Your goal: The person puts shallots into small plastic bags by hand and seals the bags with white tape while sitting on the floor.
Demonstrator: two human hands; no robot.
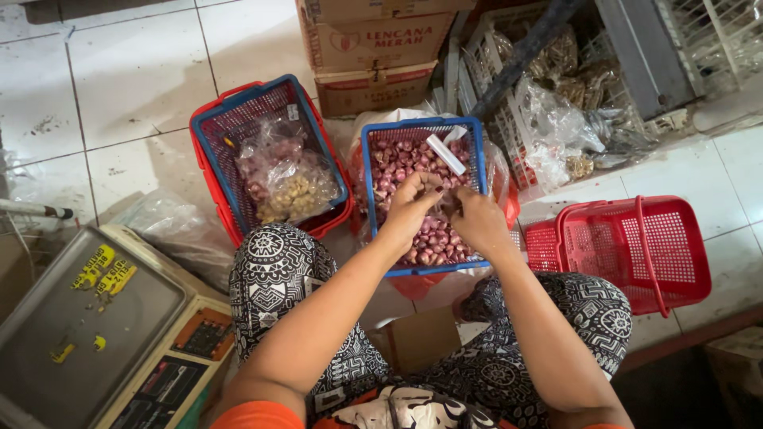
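Shallots [429,238] filled a blue basket [370,167] that sat on the tiled floor between the person's knees. Both hands met above its middle. The left hand [409,208] had its fingers curled inward, pinching something small that was hard to make out, probably a shallot. The right hand [479,221] was bent just beside it, fingertips nearly touching the left; what it gripped could not be told. A white packet [446,153] lay on the pile. To the left stood another blue basket in a red one [208,171], holding plastic bags [286,175]. An empty red basket [644,246] sat on the right, a weighing scale [103,318] lower left.
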